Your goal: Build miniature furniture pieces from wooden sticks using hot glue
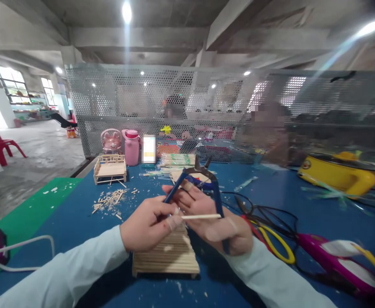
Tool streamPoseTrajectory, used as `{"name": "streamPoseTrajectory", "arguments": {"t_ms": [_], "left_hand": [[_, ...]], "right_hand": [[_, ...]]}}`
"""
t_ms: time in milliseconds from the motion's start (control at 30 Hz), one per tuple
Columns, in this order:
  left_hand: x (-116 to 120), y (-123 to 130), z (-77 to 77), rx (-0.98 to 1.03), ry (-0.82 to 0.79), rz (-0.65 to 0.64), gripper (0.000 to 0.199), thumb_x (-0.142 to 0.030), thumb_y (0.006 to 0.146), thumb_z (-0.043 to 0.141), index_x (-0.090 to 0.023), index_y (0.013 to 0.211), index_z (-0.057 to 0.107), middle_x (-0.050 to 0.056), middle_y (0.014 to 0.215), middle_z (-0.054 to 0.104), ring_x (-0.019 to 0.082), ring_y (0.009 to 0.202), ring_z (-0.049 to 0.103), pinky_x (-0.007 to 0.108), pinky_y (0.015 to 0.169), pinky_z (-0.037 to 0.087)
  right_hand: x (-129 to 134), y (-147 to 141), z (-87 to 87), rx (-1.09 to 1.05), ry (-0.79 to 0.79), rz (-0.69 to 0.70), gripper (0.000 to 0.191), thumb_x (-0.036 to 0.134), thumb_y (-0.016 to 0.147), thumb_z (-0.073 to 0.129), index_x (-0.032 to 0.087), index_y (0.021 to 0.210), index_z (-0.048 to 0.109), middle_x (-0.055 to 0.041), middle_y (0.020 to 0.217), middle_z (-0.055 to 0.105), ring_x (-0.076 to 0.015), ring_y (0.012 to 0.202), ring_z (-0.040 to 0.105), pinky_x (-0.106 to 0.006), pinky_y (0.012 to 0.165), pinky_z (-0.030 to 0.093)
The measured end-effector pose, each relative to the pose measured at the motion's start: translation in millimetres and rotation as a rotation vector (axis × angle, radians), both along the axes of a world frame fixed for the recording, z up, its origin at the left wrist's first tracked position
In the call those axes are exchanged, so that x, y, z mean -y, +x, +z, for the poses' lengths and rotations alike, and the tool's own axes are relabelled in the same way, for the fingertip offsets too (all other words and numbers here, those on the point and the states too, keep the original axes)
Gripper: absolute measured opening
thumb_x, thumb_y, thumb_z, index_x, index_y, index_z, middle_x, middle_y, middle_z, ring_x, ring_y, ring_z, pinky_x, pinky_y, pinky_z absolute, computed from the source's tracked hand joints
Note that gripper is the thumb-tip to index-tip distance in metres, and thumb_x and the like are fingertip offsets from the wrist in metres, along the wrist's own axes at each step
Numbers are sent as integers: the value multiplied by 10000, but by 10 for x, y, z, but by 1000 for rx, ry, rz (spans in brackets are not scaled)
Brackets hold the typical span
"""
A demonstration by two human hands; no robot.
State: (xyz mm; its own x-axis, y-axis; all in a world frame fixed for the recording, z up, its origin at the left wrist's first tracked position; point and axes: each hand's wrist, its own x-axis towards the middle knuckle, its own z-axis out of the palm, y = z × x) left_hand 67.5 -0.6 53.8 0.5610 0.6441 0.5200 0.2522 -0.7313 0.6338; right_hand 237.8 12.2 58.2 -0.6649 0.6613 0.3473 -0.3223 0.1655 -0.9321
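Observation:
My left hand (153, 224) pinches one end of a short thin wooden stick (202, 217), which points to the right. Beside it, my right hand (215, 218) is palm up, with blue-handled pliers (217, 192) resting in it; the handles are spread and the jaws point away from me. Its fingers are partly hidden by a handle. Below both hands lies a flat panel of wooden sticks (166, 256) set side by side. Its far part is covered by my hands.
A small wooden stick frame (110, 170) and cut stick pieces (110, 200) lie at left. Behind are a pink bottle (131, 147), a lit phone (149, 149) and a mesh screen (136, 98). Cables (271, 214), a purple-white tool (341, 261) and a yellow pot (337, 173) are right.

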Motion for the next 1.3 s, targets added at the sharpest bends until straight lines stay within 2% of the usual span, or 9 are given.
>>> {"name": "streamPoseTrajectory", "arguments": {"t_ms": [100,200,267,367,433,567,800,1133,1300], "left_hand": [[-2,36,-46,38,-44,22,286,-255,859,445,-163,620,572,36,739,577,132,706,501,255,660,410],[-84,12,-88,188,-144,215,288,-309,864,435,-169,668,594,42,795,612,137,713,536,245,615,415],[-160,-13,-123,275,-202,344,292,-349,857,432,-170,675,573,5,642,564,123,611,503,235,559,384],[-236,-26,-175,321,-230,425,313,-379,845,430,-168,635,527,-38,522,450,98,511,410,224,513,329],[-247,-16,-194,325,-240,427,319,-379,844,427,-166,619,504,-43,514,433,90,500,385,218,501,309],[-223,15,-197,308,-245,403,320,-378,838,428,-164,609,487,-40,519,441,88,507,384,214,504,308],[-202,26,-207,278,-214,369,336,-367,841,419,-167,574,455,-43,511,415,85,499,362,211,496,299],[-186,26,-186,237,-164,353,330,-337,846,413,-171,561,433,-45,507,398,88,505,358,217,508,295],[-178,-6,-108,196,-287,286,272,-311,826,426,-158,609,481,-35,548,447,90,529,389,221,521,307]], "right_hand": [[-20,44,4,-11,50,-99,804,192,457,479,232,1247,329,-111,1249,502,-247,1159,482,-457,973,376],[-84,209,-5,47,159,-299,720,175,521,463,252,1230,356,-94,1290,477,-247,1197,459,-469,991,369],[-126,323,-50,203,299,-478,729,148,567,473,254,1276,337,-90,1341,439,-249,1232,427,-470,1032,323],[-142,387,-166,596,530,-658,789,93,588,470,204,1354,319,-110,1407,370,-269,1313,307,-475,1084,225],[-119,358,-231,775,630,-645,816,64,566,439,178,1367,330,-114,1414,361,-268,1331,269,-473,1088,218],[-60,273,-259,862,717,-568,827,58,563,403,153,1380,309,-124,1399,376,-248,1327,284,-469,1073,254],[-45,269,-220,887,797,-598,745,49,590,386,141,1330,393,-134,1319,466,-231,1268,391,-442,1048,319],[-45,245,-214,803,805,-637,716,24,557,392,153,1257,475,-116,1269,531,-234,1218,456,-437,1020,364],[-41,236,-210,781,799,-649,749,17,523,387,153,1254,480,-118,1265,534,-236,1194,476,-435,1001,385]]}}
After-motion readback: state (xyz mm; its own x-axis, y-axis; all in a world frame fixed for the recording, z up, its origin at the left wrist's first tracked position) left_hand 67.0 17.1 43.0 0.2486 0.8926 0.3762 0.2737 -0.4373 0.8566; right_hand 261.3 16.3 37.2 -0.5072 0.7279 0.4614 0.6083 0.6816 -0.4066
